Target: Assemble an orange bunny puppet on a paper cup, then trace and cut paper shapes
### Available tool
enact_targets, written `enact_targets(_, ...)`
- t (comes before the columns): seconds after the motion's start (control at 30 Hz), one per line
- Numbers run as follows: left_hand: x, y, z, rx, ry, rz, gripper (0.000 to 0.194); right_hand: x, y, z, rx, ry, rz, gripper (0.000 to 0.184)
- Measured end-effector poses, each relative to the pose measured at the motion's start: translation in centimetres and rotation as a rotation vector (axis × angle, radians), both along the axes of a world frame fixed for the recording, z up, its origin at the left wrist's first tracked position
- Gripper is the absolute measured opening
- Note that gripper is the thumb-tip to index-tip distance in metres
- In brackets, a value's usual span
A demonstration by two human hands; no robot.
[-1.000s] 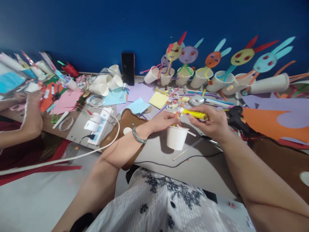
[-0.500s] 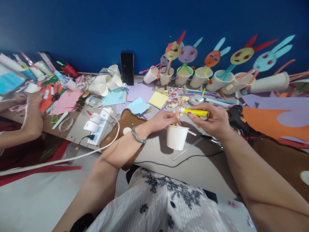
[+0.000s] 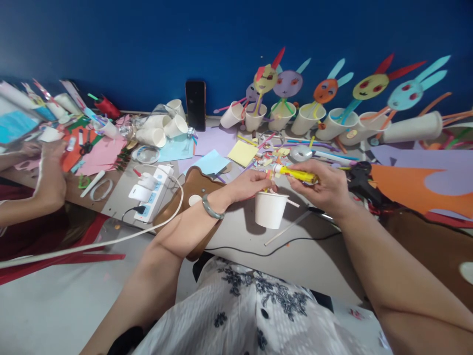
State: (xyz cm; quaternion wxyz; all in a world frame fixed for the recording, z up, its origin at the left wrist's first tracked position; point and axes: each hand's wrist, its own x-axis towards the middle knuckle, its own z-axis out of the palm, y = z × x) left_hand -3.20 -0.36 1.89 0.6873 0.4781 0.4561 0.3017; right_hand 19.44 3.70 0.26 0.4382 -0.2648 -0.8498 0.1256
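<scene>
A white paper cup stands on the grey table between my hands, with a thin pale straw-like strip sticking out past its right side. My left hand is closed just above the cup's rim, its fingers pinching a small pink and yellow piece, which is mostly hidden. In my right hand is a yellow glue stick held sideways. Its white end points left and is at the small piece; whether they touch I cannot tell.
Several paper cups with rabbit-faced figures line the blue wall. A phone leans there too. A power strip with a white cable lies left, near a co-worker's arm. Paper scraps, a black glue gun and orange paper surround the cup.
The glue stick in my right hand has shifted slightly left and tilted a little, its white end higher. My left hand and the cup have barely moved.
</scene>
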Motion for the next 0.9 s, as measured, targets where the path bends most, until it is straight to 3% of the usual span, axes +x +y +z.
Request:
enact_targets(0.17, 0.0, 0.1, 0.2, 0.016, 0.038, -0.006, 0.02, -0.4, -0.3, -0.1, -0.083, 0.108, -0.023, 0.019)
enact_targets(0.33, -0.1, 0.1, 0.1, 0.041, 0.077, -0.014, 0.018, -0.9, -0.4, -0.3, -0.099, 0.047, 0.04, 0.019)
enact_targets(0.43, -0.1, 0.1, 0.0, 0.076, 0.085, -0.019, 0.019, -0.7, -0.2, -0.5, -0.043, 0.057, -0.062, 0.018)
enact_targets(0.57, 0.1, 0.1, -0.1, 0.049, 0.092, -0.009, 0.019, -0.5, -0.3, -0.3, -0.129, 0.162, -0.2, 0.017)
enact_targets(0.77, 0.1, 0.0, 0.0, 0.029, 0.065, -0.018, 0.019, -0.9, -1.0, 0.4, -0.2, 0.043, -0.02, 0.015)
enact_targets(0.9, 0.0, 0.0, -0.2, 0.036, 0.072, -0.025, 0.019, -0.5, -0.1, -0.3, -0.148, 0.095, -0.163, 0.015)
